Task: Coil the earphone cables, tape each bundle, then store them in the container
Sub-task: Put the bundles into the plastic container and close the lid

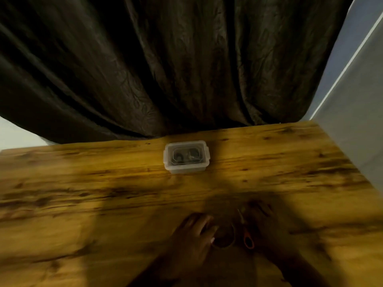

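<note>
A small clear plastic container [187, 156] with its lid on stands near the table's far edge; dark coiled cables show dimly through the lid. At the near edge my left hand [195, 233] rests on the wood with its fingers against a roll of clear tape [224, 238]. My right hand [263, 222] lies in shadow to the right of the roll, blurred, beside small orange-handled scissors [247, 237]. Whether it holds the scissors cannot be made out.
The wooden table [103, 193] carries only these items. A dark curtain [165, 69] hangs behind the far edge. A grey wall [356, 131] borders the table on the right.
</note>
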